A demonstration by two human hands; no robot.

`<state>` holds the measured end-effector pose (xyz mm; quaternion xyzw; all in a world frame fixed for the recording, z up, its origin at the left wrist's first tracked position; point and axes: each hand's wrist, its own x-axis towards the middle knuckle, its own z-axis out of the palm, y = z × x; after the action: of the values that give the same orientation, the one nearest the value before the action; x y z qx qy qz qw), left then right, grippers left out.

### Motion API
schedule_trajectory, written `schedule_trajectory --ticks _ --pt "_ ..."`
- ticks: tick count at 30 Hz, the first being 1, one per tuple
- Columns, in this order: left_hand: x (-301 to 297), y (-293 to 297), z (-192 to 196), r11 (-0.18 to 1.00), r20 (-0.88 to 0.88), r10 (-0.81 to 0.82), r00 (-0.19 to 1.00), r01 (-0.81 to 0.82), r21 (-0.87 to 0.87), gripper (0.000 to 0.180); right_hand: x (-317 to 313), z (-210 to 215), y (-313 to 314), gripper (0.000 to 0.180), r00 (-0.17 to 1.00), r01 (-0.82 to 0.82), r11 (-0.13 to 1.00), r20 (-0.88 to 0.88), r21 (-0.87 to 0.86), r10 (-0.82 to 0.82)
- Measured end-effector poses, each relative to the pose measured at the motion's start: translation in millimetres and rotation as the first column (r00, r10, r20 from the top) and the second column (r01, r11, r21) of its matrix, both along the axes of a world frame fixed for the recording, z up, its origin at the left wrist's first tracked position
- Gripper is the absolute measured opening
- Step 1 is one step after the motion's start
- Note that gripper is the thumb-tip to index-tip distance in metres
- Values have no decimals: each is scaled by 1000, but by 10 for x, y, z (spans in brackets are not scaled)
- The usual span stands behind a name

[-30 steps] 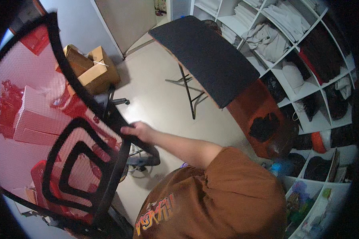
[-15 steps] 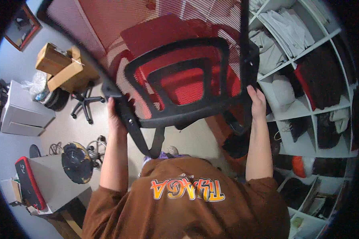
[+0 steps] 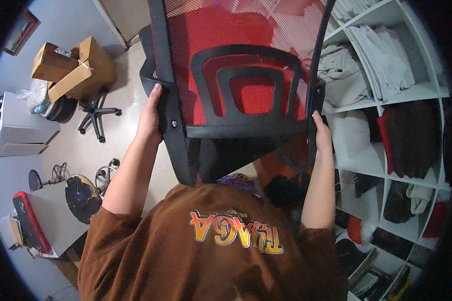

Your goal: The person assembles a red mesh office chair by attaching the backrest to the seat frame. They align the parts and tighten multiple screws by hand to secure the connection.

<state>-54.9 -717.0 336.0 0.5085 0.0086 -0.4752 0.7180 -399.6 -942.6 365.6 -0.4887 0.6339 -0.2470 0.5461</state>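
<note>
In front of my chest is an office chair's backrest [image 3: 246, 131], a black plastic frame with see-through mesh and a looped lower-back support. My left hand [image 3: 150, 115] grips the frame's left side, just beside a round bolt. On the opposite side, my right hand [image 3: 323, 134] has its fingers round the frame's right edge, partly hidden by it. Red fabric shows through the mesh; I cannot tell how it joins the backrest. The frame's lower black part reaches down close to my brown shirt [image 3: 211, 266].
White shelving [image 3: 371, 105] with folded cloth and papers runs along the right. At the left are cardboard boxes [image 3: 88, 70], a black wheeled chair base [image 3: 98, 114], a worn round stool seat [image 3: 82, 198], and a white cabinet [image 3: 27, 125].
The backrest has turned and straightened, its left side swinging upright and rightward. Both hands keep hold of it. The view of the room has shifted, with more floor showing behind the left side.
</note>
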Motion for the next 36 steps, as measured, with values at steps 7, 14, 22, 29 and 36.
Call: schedule_trajectory --ticks 7,14,22,29,36 --pt "-576 -449 57 968 -58 248 967 -250 -20 56 297 -35 -1203 46 971 -216 975 97 -49 219" --pt "-1146 -827 143 934 -15 355 935 -354 40 52 54 -180 -2150 45 922 -386 910 35 152 385" --pt "-1439 -322 532 886 71 457 886 -461 49 47 -117 290 -1718 37 836 -548 836 36 36 547" --pt "-1512 -65 473 819 46 572 819 -573 37 48 -73 562 -1551 36 762 -646 763 85 31 642" --pt "-1133 346 517 849 38 529 848 -529 -11 39 -29 912 -1266 39 762 -648 762 32 9 647"
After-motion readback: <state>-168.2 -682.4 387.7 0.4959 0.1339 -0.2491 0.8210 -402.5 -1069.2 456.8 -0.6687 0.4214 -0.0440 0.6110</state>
